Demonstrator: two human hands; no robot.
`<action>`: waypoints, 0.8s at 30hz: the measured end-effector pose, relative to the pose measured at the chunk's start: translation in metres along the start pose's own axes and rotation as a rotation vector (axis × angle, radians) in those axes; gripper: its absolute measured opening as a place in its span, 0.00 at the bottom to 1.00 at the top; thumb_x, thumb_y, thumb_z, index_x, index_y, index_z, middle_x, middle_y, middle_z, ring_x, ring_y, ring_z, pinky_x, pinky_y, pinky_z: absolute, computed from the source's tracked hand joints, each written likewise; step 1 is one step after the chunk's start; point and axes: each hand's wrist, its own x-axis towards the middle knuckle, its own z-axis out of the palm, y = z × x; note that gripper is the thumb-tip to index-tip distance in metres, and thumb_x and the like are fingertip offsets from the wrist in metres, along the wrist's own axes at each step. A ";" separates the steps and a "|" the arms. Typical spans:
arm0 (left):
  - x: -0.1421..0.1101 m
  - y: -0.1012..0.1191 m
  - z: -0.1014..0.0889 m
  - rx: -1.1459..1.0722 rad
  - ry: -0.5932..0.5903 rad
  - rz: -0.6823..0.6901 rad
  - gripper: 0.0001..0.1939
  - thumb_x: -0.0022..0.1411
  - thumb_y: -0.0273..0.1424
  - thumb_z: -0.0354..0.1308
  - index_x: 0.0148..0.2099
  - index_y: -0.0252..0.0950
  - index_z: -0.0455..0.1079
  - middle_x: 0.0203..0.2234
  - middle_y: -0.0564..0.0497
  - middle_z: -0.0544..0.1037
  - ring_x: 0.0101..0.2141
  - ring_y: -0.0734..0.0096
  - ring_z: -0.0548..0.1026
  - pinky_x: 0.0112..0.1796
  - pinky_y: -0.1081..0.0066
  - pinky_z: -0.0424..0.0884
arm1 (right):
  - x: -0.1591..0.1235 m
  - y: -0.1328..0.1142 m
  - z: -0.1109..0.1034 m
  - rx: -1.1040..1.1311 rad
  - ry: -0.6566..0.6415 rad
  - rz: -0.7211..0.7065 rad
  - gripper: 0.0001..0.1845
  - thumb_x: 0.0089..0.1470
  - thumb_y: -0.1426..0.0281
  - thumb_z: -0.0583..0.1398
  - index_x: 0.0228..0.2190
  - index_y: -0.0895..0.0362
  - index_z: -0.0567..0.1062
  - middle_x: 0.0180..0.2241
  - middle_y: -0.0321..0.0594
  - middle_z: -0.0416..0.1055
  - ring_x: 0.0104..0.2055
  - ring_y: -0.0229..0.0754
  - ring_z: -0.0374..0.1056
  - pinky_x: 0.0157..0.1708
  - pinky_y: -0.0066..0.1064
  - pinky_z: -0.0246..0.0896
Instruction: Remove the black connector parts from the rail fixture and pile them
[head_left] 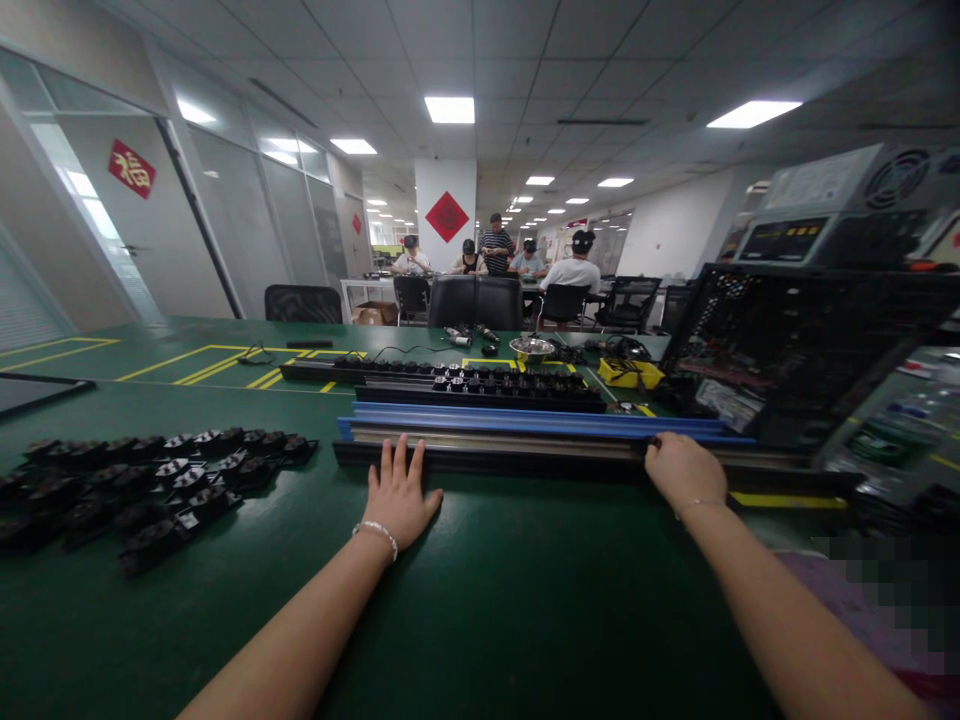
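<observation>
In the head view, our left hand (pixel 397 495) lies at centre with its grip spread flat, fingertips on the black rail (pixel 525 463) that runs across mid-frame beside a blue rail (pixel 525 418) on the green surface (pixel 562 590). Our right hand (pixel 686 475), right of centre, has its grip curled at the black rail, though we cannot tell whether it holds it. We read 福 on the red diamond (pixel 133 169) at upper left, while the bottle (pixel 889 440) at right has a label too blurred to read.

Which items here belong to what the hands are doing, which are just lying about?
In use, seemingly:
front black rail, left hand and right hand at it
blue rail behind

Lying about, likely:
metal bowl
yellow bin
computer case
</observation>
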 end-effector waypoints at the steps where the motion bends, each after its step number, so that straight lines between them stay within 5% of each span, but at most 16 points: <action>1: 0.000 0.000 0.000 0.001 -0.001 0.000 0.40 0.58 0.45 0.48 0.67 0.37 0.39 0.67 0.43 0.36 0.64 0.47 0.31 0.58 0.45 0.45 | -0.001 -0.002 0.000 0.000 0.001 0.000 0.20 0.55 0.67 0.48 0.40 0.64 0.74 0.40 0.54 0.73 0.40 0.50 0.70 0.39 0.36 0.62; 24: 0.000 0.000 0.000 0.016 -0.003 0.000 0.40 0.58 0.45 0.48 0.67 0.36 0.39 0.67 0.43 0.35 0.64 0.47 0.31 0.58 0.46 0.46 | -0.010 -0.026 0.003 0.099 0.085 -0.027 0.18 0.54 0.68 0.50 0.38 0.61 0.76 0.36 0.53 0.74 0.37 0.50 0.70 0.36 0.37 0.61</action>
